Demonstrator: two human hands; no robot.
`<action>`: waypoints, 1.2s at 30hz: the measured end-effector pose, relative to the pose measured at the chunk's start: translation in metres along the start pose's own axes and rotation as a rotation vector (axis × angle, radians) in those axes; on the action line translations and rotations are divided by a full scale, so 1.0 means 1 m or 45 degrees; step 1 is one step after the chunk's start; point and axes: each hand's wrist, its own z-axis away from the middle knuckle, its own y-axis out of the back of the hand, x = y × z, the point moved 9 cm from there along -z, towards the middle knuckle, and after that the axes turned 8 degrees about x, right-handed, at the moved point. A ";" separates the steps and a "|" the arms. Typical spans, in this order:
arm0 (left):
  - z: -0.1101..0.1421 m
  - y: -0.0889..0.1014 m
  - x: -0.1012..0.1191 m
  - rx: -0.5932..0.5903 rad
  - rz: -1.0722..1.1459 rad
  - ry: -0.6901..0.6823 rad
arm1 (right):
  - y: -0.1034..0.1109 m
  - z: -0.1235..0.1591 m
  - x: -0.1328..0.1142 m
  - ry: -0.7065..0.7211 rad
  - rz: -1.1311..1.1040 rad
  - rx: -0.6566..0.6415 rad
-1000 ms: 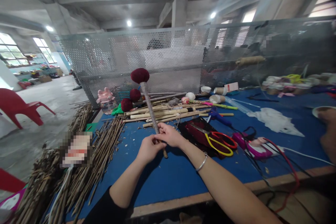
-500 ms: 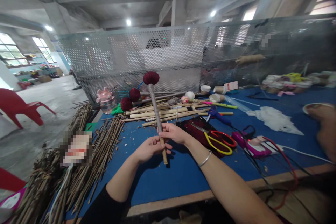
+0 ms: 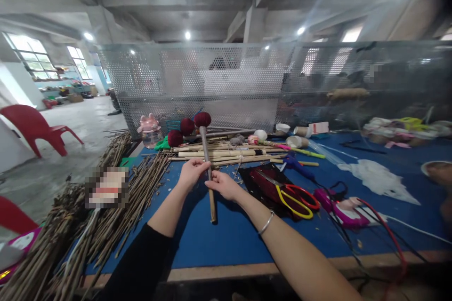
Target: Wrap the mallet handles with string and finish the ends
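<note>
A mallet [image 3: 205, 143] with a round dark red head is held up above the blue table, head pointing away from me. Grey wrapping covers most of its stick, and the near end shows bare bamboo. My left hand [image 3: 191, 174] pinches the stick from the left, partway along the grey part. Just below, my right hand [image 3: 226, 186] closes on it from the right, around the lower edge of the wrapping. Behind the mallet lie another two dark red balls [image 3: 175, 138] and a pile of bamboo sticks [image 3: 221, 153].
To the right are scissors [image 3: 294, 197] on dark red cloth, a blue glue gun [image 3: 295, 164], a purple-and-white power strip [image 3: 348, 211] with cables, and a plastic bag [image 3: 379, 178]. Bundled dry twigs [image 3: 116, 221] line the left edge. A perforated metal screen [image 3: 226, 80] stands behind.
My left hand has slid up the stick, from below my right hand to above it. The mallet head sits slightly lower in view, and the camera view has shifted.
</note>
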 end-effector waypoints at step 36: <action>0.006 -0.015 -0.034 -0.234 0.048 0.127 | -0.006 0.010 0.021 -0.305 0.019 -0.109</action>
